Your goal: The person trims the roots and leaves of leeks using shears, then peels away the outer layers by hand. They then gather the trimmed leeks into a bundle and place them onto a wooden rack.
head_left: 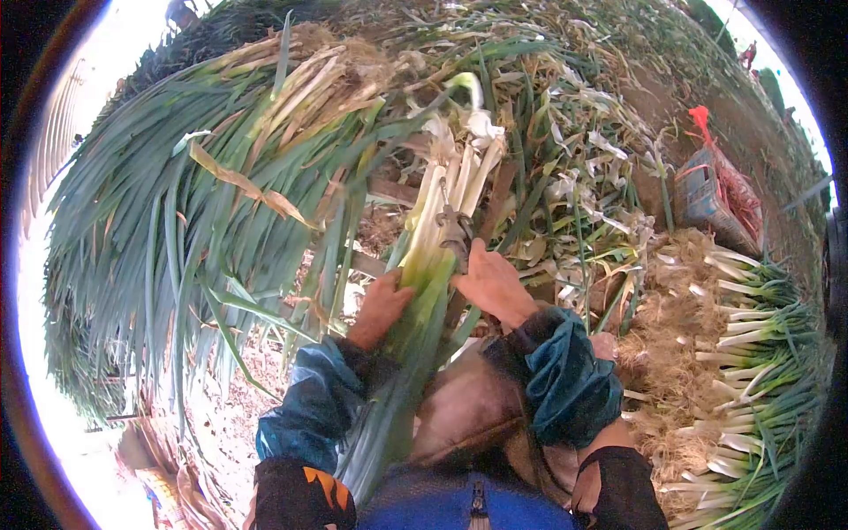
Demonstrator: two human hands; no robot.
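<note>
A bundle of leeks (pixel 433 230) runs from my lap up the middle of the view, white stalks at the far end and green leaves toward me. My left hand (pixel 382 305) grips the bundle from its left side, where the pale green part begins. My right hand (pixel 493 283) presses on the bundle's right side and holds a small metal tool (pixel 455 228) against the white stalks. Both forearms wear blue sleeve covers.
A big heap of untrimmed leeks (pixel 203 194) with long green leaves fills the left. Trimmed leeks (pixel 760 344) lie in rows at the right beside cut roots. Leaf scraps cover the ground beyond. A grey bag with red netting (pixel 715 190) stands at the upper right.
</note>
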